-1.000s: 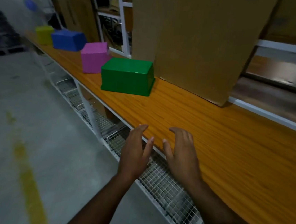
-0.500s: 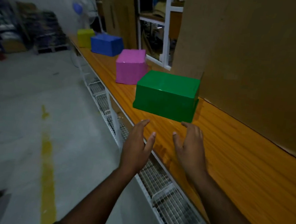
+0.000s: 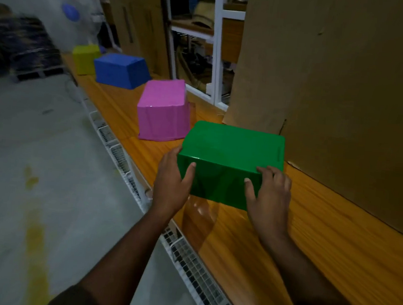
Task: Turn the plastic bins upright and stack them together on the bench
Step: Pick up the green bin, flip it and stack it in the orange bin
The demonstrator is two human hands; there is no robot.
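Both hands press on the green bin (image 3: pixel 231 160), which sits upside down on the tabletop (image 3: pixel 310 236): the left hand (image 3: pixel 171 181) at its 9 o'clock side, the right hand (image 3: pixel 269 195) at 3 o'clock, fingers (image 3: pixel 250 189) spread flat and clamped on its walls. That grip looks ready for flipping it. The pink bin (image 3: pixel 162 111), blue bin (image 3: pixel 121 69) and yellow bin (image 3: pixel 84 58) wait upside down toward 11 o'clock.

Four bins sit upside down in a row on the bench (image 3: pixel 335 239): green (image 3: pixel 229 155) closest, then pink (image 3: pixel 162 109), blue (image 3: pixel 121 70), yellow (image 3: pixel 84 58) farthest.
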